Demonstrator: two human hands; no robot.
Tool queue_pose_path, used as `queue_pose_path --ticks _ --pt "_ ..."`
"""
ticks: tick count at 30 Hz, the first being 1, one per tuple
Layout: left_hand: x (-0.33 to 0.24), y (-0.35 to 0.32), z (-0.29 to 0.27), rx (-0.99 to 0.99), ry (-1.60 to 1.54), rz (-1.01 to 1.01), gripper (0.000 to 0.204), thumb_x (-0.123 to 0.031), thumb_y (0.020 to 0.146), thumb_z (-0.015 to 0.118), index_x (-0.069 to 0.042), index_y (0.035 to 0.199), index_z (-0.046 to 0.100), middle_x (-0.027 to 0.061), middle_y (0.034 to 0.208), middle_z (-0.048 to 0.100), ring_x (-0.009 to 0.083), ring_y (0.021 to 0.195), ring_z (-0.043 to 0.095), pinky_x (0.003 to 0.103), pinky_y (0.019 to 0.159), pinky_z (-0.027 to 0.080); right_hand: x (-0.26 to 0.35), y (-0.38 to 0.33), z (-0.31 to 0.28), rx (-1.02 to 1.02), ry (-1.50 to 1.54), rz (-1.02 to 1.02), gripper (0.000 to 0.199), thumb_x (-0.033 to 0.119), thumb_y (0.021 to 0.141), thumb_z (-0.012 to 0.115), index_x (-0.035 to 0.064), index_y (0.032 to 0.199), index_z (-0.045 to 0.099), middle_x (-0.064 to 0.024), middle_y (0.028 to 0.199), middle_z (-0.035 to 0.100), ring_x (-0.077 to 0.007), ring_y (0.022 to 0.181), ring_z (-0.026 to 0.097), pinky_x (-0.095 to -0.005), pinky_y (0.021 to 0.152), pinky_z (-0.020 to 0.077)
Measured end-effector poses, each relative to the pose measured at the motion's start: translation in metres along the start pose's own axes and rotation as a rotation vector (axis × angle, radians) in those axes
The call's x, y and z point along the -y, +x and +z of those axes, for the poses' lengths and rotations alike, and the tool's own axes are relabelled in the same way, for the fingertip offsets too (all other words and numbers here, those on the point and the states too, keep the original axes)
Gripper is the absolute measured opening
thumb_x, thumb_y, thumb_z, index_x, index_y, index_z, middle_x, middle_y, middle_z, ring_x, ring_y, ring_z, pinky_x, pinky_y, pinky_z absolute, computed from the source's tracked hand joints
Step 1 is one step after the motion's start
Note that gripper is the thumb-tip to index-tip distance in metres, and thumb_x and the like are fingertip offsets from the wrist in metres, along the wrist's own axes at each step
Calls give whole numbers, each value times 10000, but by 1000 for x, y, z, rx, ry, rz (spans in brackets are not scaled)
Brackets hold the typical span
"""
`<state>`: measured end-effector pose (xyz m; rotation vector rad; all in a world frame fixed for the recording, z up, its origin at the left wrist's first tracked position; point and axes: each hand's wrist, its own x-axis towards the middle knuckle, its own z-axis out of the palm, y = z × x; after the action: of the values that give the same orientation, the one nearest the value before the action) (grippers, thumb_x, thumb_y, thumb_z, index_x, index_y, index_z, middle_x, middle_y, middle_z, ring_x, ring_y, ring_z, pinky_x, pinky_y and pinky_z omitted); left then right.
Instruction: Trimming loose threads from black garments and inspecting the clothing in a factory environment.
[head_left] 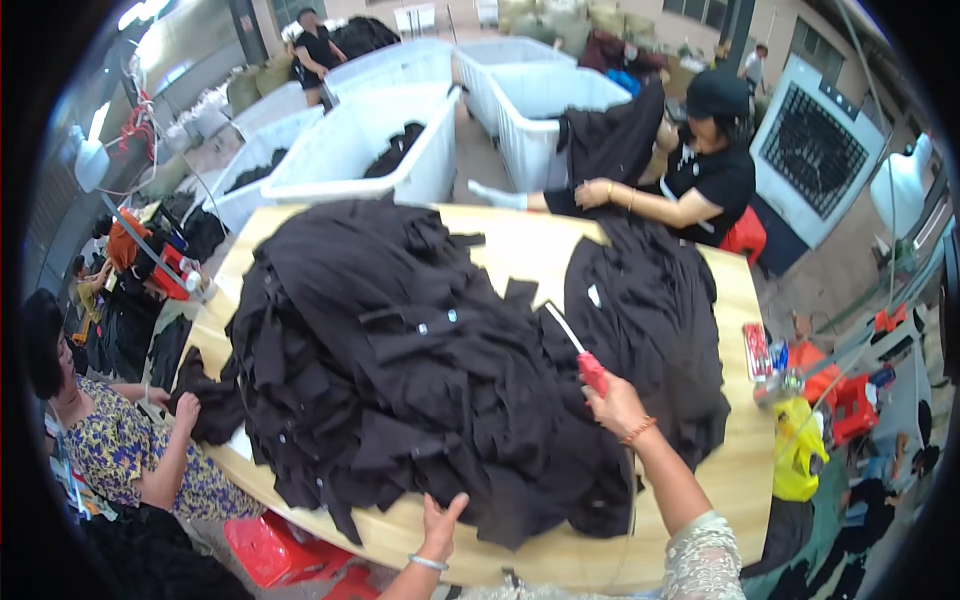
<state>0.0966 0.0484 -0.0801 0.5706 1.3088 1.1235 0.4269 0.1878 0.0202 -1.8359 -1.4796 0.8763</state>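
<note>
A big heap of black garments (400, 350) covers most of the wooden table (745, 460). My right hand (615, 405) grips the red handle of a pair of scissors (575, 348), whose white blades point up and left over the heap. My left hand (440, 520) rests open at the near edge of the pile, fingers spread on the black cloth. A second, smaller stack of black garments (650, 320) lies to the right of the scissors.
A person in black (705, 170) works at the far side of the table. Another in a patterned top (120, 440) sits at the left edge, touching the cloth. White plastic bins (370, 150) stand behind. Red stools (275, 550) and a yellow bag (795, 450) flank the table.
</note>
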Motion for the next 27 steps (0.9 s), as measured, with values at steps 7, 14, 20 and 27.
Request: queue_pose_path --ticks 7,14,20,27 --pt "-3 36 26 120 -186 -154 633 -126 768 774 -5 1299 450 70 1227 541 178 1120 516 300 975 399 -46 89 110 176 -12 24 249 159 853 574 42 1072 591 -185 817 644 -323 741 644 -395 674 500" --pt "-14 34 40 265 -186 -246 581 -109 819 720 15 1315 444 70 1273 538 181 1166 506 315 1024 388 -41 -1 101 363 381 121 446 274 881 627 10 1230 542 -101 1120 655 -174 1028 601 -287 899 444" --pt "31 -9 31 419 -227 -731 485 -219 817 747 95 1148 582 98 1147 617 174 1022 600 301 906 487 -71 -107 88 426 304 137 445 233 834 658 13 1202 543 -148 1119 644 -231 1050 600 -309 922 431" --pt "30 -49 54 550 -250 -795 417 -182 890 649 88 1197 562 93 1204 598 162 1093 575 280 971 441 -53 -153 50 379 154 59 366 178 848 625 11 1164 551 -196 1080 639 -328 1034 613 -341 879 457"
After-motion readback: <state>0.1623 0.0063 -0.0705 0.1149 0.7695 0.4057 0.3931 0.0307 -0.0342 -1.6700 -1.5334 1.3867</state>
